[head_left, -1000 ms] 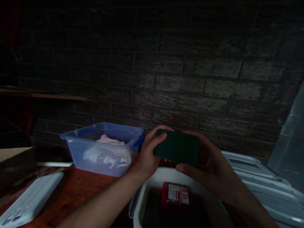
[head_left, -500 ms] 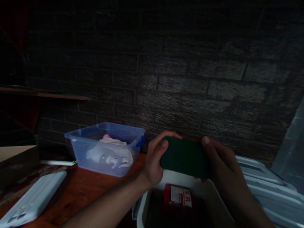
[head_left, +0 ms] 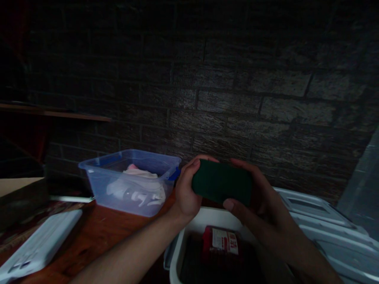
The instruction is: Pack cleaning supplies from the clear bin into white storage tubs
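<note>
Both my hands hold a dark green rectangular pad (head_left: pixel 221 182), like a scouring sponge, in front of me above a white bin (head_left: pixel 189 232). My left hand (head_left: pixel 186 191) grips its left end with the thumb over the top. My right hand (head_left: pixel 257 193) wraps its right end, thumb underneath. Inside the white bin lies a red packet with a white label (head_left: pixel 220 241) on dark contents.
A clear blue-rimmed plastic tub (head_left: pixel 130 182) with white cloth-like items stands on the reddish wooden table (head_left: pixel 100 232) at the left. A flat white lid (head_left: pixel 38 246) lies at the lower left. Grey bin lids (head_left: pixel 322 221) sit at the right. A dark brick wall is close behind.
The pad and both hands rose slightly and shifted a little left. My right thumb went from the pad's top edge to underneath it.
</note>
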